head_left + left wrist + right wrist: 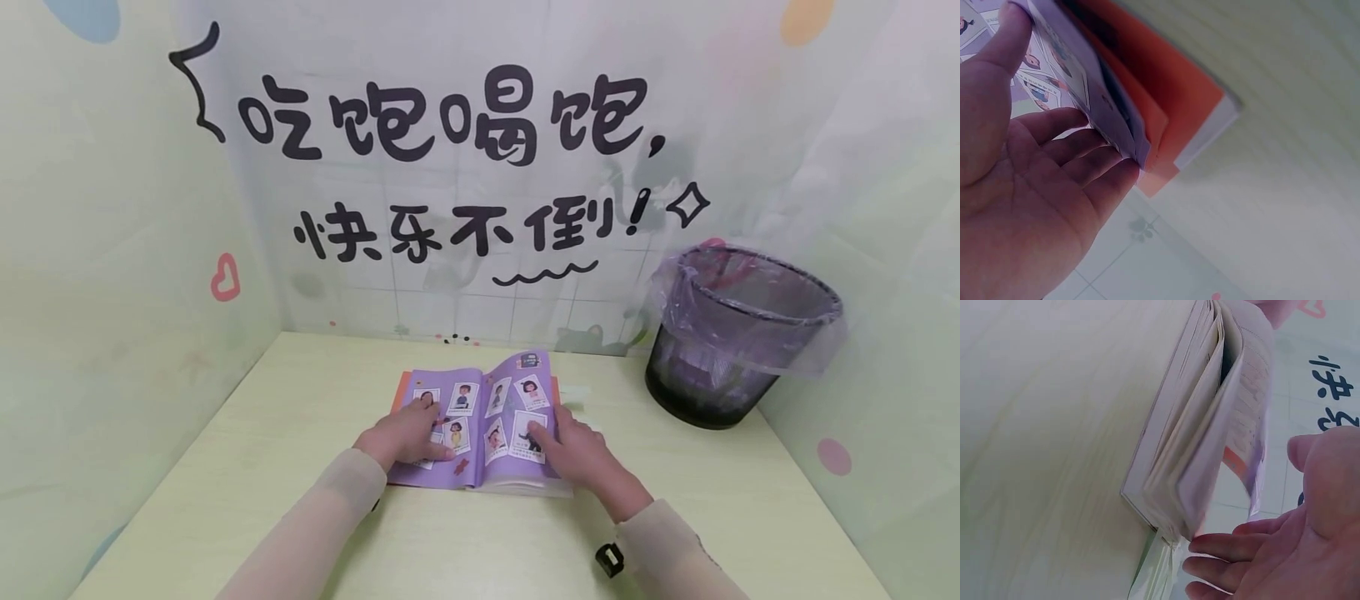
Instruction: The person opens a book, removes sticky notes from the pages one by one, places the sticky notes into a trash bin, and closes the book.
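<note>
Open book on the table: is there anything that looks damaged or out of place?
No damage is visible. Pale strips stick out past the right edge of the book, breaking its outline. The right-hand page also bows up, probably only from handling.

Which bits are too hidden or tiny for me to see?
- Outside of the book cover: hidden beneath the open pages, head view.
- Part of the left page: the left hand covers it, head view.
- Small words on the right page: too tiny to read, head view.
- Bottom inside the bin: its side and the bag hide it, head view.
- Rest of the right hand: cut off by the right edge, right wrist view.
</note>
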`<state>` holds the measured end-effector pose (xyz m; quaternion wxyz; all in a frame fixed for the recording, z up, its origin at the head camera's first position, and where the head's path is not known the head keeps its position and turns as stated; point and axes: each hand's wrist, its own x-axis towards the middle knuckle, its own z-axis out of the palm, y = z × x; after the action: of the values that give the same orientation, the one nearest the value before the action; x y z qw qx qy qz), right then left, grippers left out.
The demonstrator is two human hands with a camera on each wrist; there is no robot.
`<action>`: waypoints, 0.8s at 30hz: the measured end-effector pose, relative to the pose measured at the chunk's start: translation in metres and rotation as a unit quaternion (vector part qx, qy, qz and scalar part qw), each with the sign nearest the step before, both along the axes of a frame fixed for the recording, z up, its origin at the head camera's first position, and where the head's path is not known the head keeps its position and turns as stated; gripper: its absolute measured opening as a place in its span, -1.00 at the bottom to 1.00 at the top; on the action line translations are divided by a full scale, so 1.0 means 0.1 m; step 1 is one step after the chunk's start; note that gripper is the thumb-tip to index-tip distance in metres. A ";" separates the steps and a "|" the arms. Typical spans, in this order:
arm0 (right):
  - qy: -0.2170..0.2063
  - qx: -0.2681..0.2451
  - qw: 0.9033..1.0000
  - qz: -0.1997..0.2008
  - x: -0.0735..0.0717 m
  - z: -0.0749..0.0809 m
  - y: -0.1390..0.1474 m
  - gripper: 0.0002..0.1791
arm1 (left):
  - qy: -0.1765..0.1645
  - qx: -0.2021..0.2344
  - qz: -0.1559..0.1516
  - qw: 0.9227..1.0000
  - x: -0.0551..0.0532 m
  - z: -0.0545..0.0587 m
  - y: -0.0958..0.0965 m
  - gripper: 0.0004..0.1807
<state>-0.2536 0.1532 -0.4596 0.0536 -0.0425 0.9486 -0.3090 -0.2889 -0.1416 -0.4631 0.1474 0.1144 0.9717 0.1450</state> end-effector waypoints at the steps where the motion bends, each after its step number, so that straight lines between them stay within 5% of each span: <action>1: -0.005 -0.007 1.000 0.000 0.00 0.01 0.00 -0.09 | 0.000 -0.002 0.000 1.000 0.00 0.00 0.00 0.10; 13: -0.049 0.001 0.998 -0.028 0.06 0.05 0.00 -0.03 | -0.007 -0.003 0.004 1.000 0.02 0.02 -0.01 0.09; 24: -0.007 0.060 0.998 0.001 0.15 0.00 -0.09 -0.01 | -0.003 0.004 -0.002 1.000 0.01 -0.01 -0.01 0.10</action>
<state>-0.2389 0.1445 -0.4592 0.0632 -0.0375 0.9651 -0.2514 -0.2882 -0.1426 -0.4640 0.1505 0.1164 0.9703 0.1493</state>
